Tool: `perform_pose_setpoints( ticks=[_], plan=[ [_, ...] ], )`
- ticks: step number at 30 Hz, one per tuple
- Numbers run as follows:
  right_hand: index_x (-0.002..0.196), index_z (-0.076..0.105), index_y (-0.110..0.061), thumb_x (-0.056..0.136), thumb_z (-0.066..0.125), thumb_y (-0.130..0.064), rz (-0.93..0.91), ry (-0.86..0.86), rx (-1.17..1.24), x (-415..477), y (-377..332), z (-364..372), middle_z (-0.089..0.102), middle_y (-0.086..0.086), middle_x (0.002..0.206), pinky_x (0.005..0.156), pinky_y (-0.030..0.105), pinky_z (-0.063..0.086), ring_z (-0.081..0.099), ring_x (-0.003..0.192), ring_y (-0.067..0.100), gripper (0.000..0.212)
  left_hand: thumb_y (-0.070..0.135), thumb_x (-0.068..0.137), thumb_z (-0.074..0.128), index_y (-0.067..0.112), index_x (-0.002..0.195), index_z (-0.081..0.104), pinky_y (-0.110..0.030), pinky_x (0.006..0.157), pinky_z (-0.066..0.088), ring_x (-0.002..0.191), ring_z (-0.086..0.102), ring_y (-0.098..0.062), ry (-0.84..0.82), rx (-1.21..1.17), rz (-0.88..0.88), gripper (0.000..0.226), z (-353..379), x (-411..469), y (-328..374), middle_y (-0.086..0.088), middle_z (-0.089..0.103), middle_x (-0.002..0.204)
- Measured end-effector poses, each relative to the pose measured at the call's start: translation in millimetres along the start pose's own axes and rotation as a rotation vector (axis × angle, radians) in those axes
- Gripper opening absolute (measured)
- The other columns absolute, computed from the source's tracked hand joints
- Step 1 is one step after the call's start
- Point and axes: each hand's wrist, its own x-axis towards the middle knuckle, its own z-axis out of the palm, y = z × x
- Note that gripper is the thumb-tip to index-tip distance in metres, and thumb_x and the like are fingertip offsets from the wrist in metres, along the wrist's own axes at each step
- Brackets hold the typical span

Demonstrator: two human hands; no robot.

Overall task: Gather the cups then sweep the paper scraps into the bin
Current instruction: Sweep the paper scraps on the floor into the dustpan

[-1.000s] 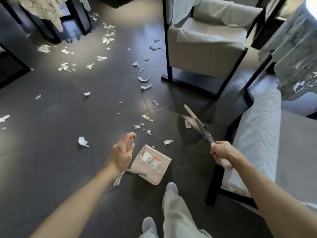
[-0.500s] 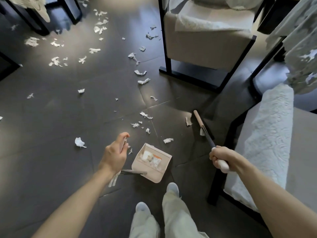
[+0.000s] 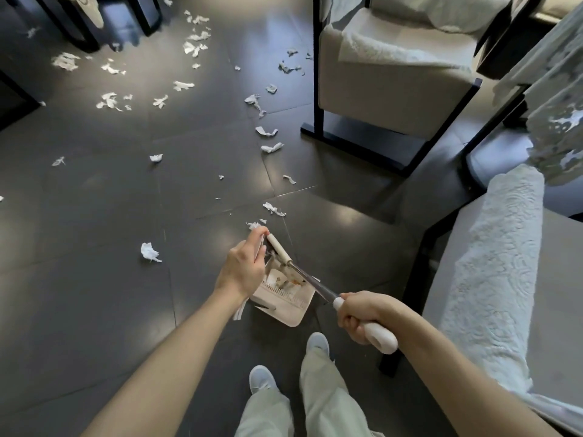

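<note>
A beige dustpan (image 3: 285, 305) rests on the dark floor just ahead of my feet, with paper scraps inside it. My left hand (image 3: 243, 268) holds the dustpan's thin upright handle. My right hand (image 3: 362, 316) grips the white handle of a broom (image 3: 310, 282). The broom's beige head (image 3: 279, 249) lies over the dustpan's mouth, close to my left fingers. White paper scraps (image 3: 273, 209) lie just beyond the pan, and a crumpled one (image 3: 149, 251) sits to the left. No cups are visible.
Several more scraps (image 3: 110, 100) are strewn across the far floor. A beige armchair (image 3: 391, 80) on a black frame stands at the upper right. A second seat with a white textured cover (image 3: 492, 263) is close on my right. Dark furniture legs (image 3: 79, 33) stand upper left.
The broom head swept left from beside the right chair to the dustpan's mouth, pushing scraps in. My right hand followed leftward. My left hand stayed on the dustpan handle.
</note>
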Motion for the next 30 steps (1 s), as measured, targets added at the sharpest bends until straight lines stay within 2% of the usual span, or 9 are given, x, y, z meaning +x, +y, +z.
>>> perform_pose_setpoints(
  ticks=[4, 5, 7, 9, 12, 16, 21, 26, 30],
  plan=[
    [0.095, 0.055, -0.012, 0.091, 0.038, 0.002, -0.021, -0.104, 0.134, -43, -11, -4, 0.037, 0.0, 0.039, 0.029, 0.012, 0.03, 0.035, 0.028, 0.006, 0.023, 0.011, 0.095, 0.048, 0.02, 0.119, 0.051, -0.026, 0.065, 0.032, 0.076, 0.056, -0.026, 0.043, -0.019, -0.009, 0.026, -12, -9, -9, 0.0, 0.06, 0.084],
    [0.108, 0.056, -0.013, 0.092, 0.037, 0.003, -0.028, -0.11, 0.164, -51, -14, -6, 0.036, 0.0, 0.039, 0.028, 0.011, 0.029, 0.034, 0.027, 0.006, 0.03, 0.011, 0.095, 0.048, 0.02, 0.119, 0.051, -0.024, 0.064, 0.03, 0.072, 0.052, -0.021, 0.065, -0.026, -0.017, 0.026, -17, -12, -12, 0.004, 0.055, 0.081],
    [0.141, 0.039, -0.012, 0.092, 0.036, 0.004, -0.061, -0.078, 0.151, -63, -22, -8, 0.033, -0.001, 0.04, 0.027, 0.01, 0.028, 0.033, 0.026, 0.005, 0.051, 0.011, 0.094, 0.049, 0.022, 0.117, 0.052, -0.023, 0.061, 0.029, 0.062, 0.046, -0.014, 0.103, -0.033, -0.038, 0.025, -28, -20, -19, 0.012, 0.048, 0.069],
    [0.147, 0.03, -0.013, 0.092, 0.036, 0.004, -0.094, -0.052, 0.115, -69, -31, -7, 0.032, -0.001, 0.042, 0.027, 0.01, 0.027, 0.032, 0.027, 0.005, 0.058, 0.011, 0.094, 0.05, 0.022, 0.113, 0.052, -0.022, 0.058, 0.027, 0.052, 0.043, -0.004, 0.125, -0.034, -0.048, 0.022, -40, -28, -28, 0.018, 0.041, 0.059],
    [0.127, 0.042, -0.019, 0.092, 0.038, 0.003, -0.146, -0.042, 0.098, -69, -53, 0, 0.033, -0.001, 0.045, 0.027, 0.011, 0.027, 0.033, 0.028, 0.005, 0.042, 0.008, 0.092, 0.053, 0.021, 0.109, 0.054, -0.022, 0.057, 0.029, 0.049, 0.045, 0.002, 0.161, -0.059, -0.053, 0.022, -57, -43, -42, 0.018, 0.043, 0.055],
    [0.108, 0.045, -0.012, 0.092, 0.038, 0.003, -0.189, 0.019, 0.042, -48, -91, 12, 0.036, 0.001, 0.048, 0.028, 0.011, 0.029, 0.035, 0.027, 0.004, 0.023, 0.007, 0.091, 0.054, 0.033, 0.105, 0.05, -0.028, 0.066, 0.041, 0.064, 0.052, -0.013, 0.175, -0.096, -0.098, 0.03, -77, -62, -61, 0.007, 0.061, 0.078],
    [0.082, 0.053, -0.003, 0.083, 0.043, 0.004, -0.323, 0.228, -0.198, 5, -147, 19, 0.044, 0.006, 0.052, 0.036, 0.018, 0.035, 0.04, 0.034, 0.011, 0.013, 0.01, 0.092, 0.054, 0.044, 0.099, 0.045, -0.004, 0.063, 0.036, 0.067, 0.055, 0.009, 0.173, -0.07, -0.199, 0.035, -109, -76, -88, 0.015, 0.06, 0.077],
    [0.088, 0.061, 0.002, 0.074, 0.046, 0.004, -0.441, 0.376, -0.446, 51, -209, 4, 0.051, 0.013, 0.055, 0.054, 0.033, 0.04, 0.047, 0.049, 0.024, 0.022, 0.005, 0.089, 0.059, 0.044, 0.097, 0.045, -0.019, 0.058, 0.039, 0.05, 0.049, -0.001, 0.22, -0.014, -0.253, 0.042, -132, -67, -104, 0.011, 0.057, 0.066],
    [0.101, 0.059, 0.01, 0.077, 0.044, 0.006, -0.457, 0.434, -0.53, 84, -259, -12, 0.053, 0.016, 0.061, 0.055, 0.035, 0.043, 0.05, 0.052, 0.026, 0.029, -0.005, 0.085, 0.06, 0.039, 0.094, 0.048, -0.008, 0.058, 0.035, 0.057, 0.053, 0.007, 0.286, 0.009, -0.286, 0.046, -134, -50, -105, 0.019, 0.052, 0.055]
  ],
)
